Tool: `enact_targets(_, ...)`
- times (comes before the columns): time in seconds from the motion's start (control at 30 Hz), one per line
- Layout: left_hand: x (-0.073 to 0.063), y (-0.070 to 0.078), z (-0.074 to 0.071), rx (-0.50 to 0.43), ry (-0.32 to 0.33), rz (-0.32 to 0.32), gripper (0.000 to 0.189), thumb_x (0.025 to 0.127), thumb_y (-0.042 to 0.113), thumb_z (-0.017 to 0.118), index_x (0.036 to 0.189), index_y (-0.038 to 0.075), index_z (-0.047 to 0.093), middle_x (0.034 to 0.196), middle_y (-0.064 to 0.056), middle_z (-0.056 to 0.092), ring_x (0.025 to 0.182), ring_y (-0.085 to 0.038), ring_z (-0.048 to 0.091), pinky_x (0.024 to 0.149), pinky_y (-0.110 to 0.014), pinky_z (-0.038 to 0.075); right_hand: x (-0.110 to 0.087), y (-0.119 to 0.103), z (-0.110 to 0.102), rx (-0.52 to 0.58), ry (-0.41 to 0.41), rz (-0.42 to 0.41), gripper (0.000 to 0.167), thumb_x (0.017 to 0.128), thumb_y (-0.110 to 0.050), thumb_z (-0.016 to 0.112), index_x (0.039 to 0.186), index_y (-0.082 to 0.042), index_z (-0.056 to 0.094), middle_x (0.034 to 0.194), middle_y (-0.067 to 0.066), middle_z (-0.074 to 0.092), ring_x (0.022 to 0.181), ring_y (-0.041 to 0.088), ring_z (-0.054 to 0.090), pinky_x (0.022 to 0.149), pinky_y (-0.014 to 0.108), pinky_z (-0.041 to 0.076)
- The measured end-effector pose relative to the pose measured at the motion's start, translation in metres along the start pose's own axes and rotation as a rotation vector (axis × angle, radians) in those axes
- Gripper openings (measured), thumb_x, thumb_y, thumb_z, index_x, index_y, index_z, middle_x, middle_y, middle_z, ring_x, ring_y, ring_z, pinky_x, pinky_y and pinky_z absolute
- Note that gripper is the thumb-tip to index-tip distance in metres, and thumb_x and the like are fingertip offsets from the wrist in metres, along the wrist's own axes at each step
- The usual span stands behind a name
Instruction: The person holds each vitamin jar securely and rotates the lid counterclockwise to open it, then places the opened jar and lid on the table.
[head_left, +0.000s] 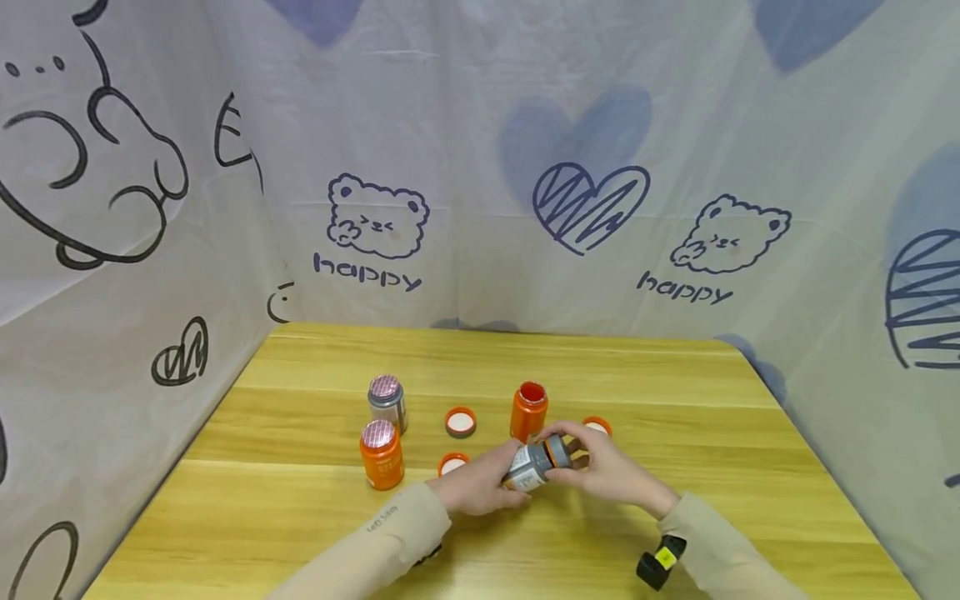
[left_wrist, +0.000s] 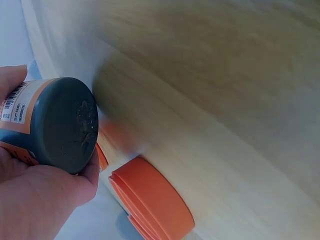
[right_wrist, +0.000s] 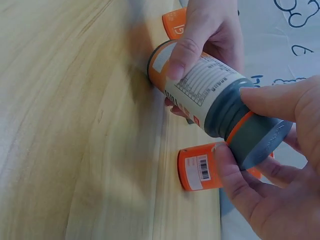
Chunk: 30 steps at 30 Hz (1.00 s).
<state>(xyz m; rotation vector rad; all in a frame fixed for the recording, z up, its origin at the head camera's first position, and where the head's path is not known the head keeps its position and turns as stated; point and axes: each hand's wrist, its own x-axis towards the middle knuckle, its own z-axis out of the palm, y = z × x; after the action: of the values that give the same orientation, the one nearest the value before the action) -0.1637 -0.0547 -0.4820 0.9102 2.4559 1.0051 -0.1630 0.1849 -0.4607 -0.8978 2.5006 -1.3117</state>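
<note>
My left hand (head_left: 480,483) grips the labelled body of a dark grey bottle (head_left: 527,468), which is tilted above the table with its neck to the right. With thumb and fingers, my right hand (head_left: 611,468) pinches the grey screw cap (right_wrist: 257,137) at the neck. An orange ring shows on the cap's edge, and the cap sits slightly askew against the neck in the right wrist view. The bottle's flat base (left_wrist: 70,125) faces the left wrist camera. Behind the hands stands an uncapped orange bottle (head_left: 529,412), its red inside visible.
To the left stand a grey bottle (head_left: 387,408) and an orange bottle (head_left: 382,458), both with foil-covered mouths. Three caps lie inside up: a grey one (head_left: 460,432), an orange one (head_left: 453,457) partly behind my left hand, and another (head_left: 597,419) behind my right hand.
</note>
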Motion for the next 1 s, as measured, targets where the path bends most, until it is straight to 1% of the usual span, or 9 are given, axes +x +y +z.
enact_targets(0.13, 0.001, -0.004, -0.001, -0.020, 0.013, -0.011, 0.051, 0.092, 0.025, 0.073, 0.133, 0.014, 0.045, 0.116, 0.001, 0.060, 0.097, -0.005, 0.056, 0.087, -0.023, 0.048, 0.000, 0.001, -0.004, 0.051, 0.022, -0.014, 0.045, 0.090, -0.008, 0.074, 0.131, -0.002, 0.055, 0.123, 0.021, 0.062, 0.102, 0.027, 0.066, 0.082, 0.028, 0.059)
enact_targets(0.23, 0.001, -0.005, -0.001, -0.021, 0.026, -0.003, 0.054, 0.092, 0.025, 0.073, 0.136, 0.013, 0.044, 0.118, 0.000, 0.061, 0.099, -0.006, 0.057, 0.089, -0.025, 0.048, -0.001, 0.002, -0.005, 0.099, 0.038, -0.020, 0.047, 0.090, -0.005, 0.073, 0.132, 0.001, 0.053, 0.127, 0.026, 0.057, 0.106, 0.035, 0.064, 0.084, 0.029, 0.059)
enact_targets(0.37, 0.002, -0.005, -0.002, -0.051, 0.037, -0.002, 0.055, 0.092, 0.026, 0.072, 0.137, 0.012, 0.044, 0.118, -0.001, 0.061, 0.100, -0.007, 0.057, 0.090, -0.025, 0.048, -0.002, 0.004, -0.006, 0.128, 0.068, -0.022, 0.049, 0.088, -0.002, 0.074, 0.133, -0.002, 0.053, 0.128, 0.027, 0.054, 0.107, 0.033, 0.064, 0.085, 0.031, 0.059)
enact_targets(0.53, 0.004, -0.005, -0.005, -0.087, 0.053, -0.003, 0.052, 0.093, 0.032, 0.069, 0.135, 0.012, 0.044, 0.117, -0.001, 0.062, 0.100, -0.008, 0.058, 0.090, -0.026, 0.049, -0.004, 0.007, -0.006, 0.118, 0.119, -0.005, 0.052, 0.086, 0.000, 0.075, 0.133, -0.004, 0.052, 0.123, 0.026, 0.056, 0.102, 0.030, 0.064, 0.082, 0.030, 0.057)
enact_targets(0.6, 0.004, -0.003, -0.006, -0.096, 0.063, 0.002, 0.054, 0.094, 0.033, 0.068, 0.137, 0.011, 0.043, 0.118, -0.002, 0.062, 0.102, -0.009, 0.059, 0.091, -0.026, 0.049, -0.004, 0.007, -0.006, 0.129, 0.142, 0.007, 0.054, 0.085, 0.005, 0.074, 0.133, -0.003, 0.051, 0.120, 0.026, 0.056, 0.101, 0.030, 0.063, 0.081, 0.028, 0.056)
enact_targets(0.67, 0.004, 0.000, -0.008, -0.125, 0.071, 0.004, 0.056, 0.094, 0.033, 0.067, 0.138, 0.010, 0.042, 0.117, -0.004, 0.062, 0.100, -0.011, 0.059, 0.088, -0.027, 0.050, -0.005, 0.006, -0.006, 0.145, 0.171, 0.016, 0.057, 0.082, 0.010, 0.074, 0.133, -0.002, 0.050, 0.120, 0.025, 0.056, 0.101, 0.029, 0.063, 0.082, 0.027, 0.056)
enact_targets(0.87, 0.006, 0.006, -0.014, -0.240, 0.091, -0.014, 0.054, 0.096, 0.034, 0.066, 0.139, 0.013, 0.040, 0.116, -0.007, 0.061, 0.089, -0.014, 0.060, 0.074, -0.027, 0.054, -0.005, 0.005, -0.005, 0.201, 0.260, -0.010, 0.061, 0.078, 0.019, 0.071, 0.132, 0.001, 0.049, 0.130, 0.029, 0.050, 0.108, 0.038, 0.059, 0.083, 0.025, 0.057)
enact_targets(0.93, 0.007, 0.008, -0.016, -0.259, 0.106, -0.013, 0.054, 0.097, 0.035, 0.066, 0.139, 0.014, 0.040, 0.118, -0.007, 0.060, 0.091, -0.014, 0.059, 0.075, -0.028, 0.053, -0.006, 0.004, -0.006, 0.204, 0.290, -0.017, 0.061, 0.078, 0.020, 0.069, 0.132, 0.001, 0.049, 0.133, 0.029, 0.047, 0.110, 0.036, 0.059, 0.084, 0.025, 0.057)
enact_targets(1.0, 0.008, 0.010, -0.018, -0.258, 0.127, -0.008, 0.054, 0.097, 0.037, 0.066, 0.139, 0.014, 0.041, 0.117, -0.007, 0.061, 0.091, -0.015, 0.060, 0.076, -0.028, 0.053, -0.006, 0.004, -0.006, 0.210, 0.317, -0.021, 0.061, 0.079, 0.021, 0.068, 0.133, 0.002, 0.048, 0.134, 0.029, 0.046, 0.110, 0.030, 0.059, 0.084, 0.025, 0.057)
